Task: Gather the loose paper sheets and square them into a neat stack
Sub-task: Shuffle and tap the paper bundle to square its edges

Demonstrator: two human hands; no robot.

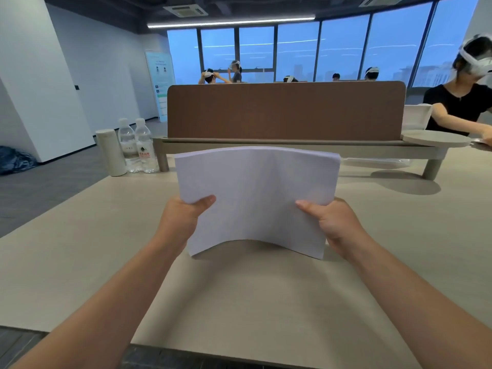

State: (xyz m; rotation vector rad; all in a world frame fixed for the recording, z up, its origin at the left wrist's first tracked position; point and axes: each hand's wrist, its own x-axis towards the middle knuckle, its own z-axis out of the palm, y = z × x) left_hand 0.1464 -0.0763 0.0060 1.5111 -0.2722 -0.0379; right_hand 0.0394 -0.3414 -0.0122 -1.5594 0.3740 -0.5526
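Observation:
A stack of white paper sheets [257, 193] stands upright on its lower edge above the beige table [80, 262], bowed so that its middle arches toward me. My left hand [183, 217] grips the stack's left side, thumb on the front face. My right hand [332, 222] grips the right side the same way. The lower corners touch or nearly touch the tabletop; the bottom middle curves up off it. The top edges look roughly aligned.
Two water bottles [138, 147] and a pale cylinder [110, 153] stand at the table's far left. A brown divider panel [285, 110] on a low shelf [292, 149] spans the back. A person in black [458, 105] works at the far right.

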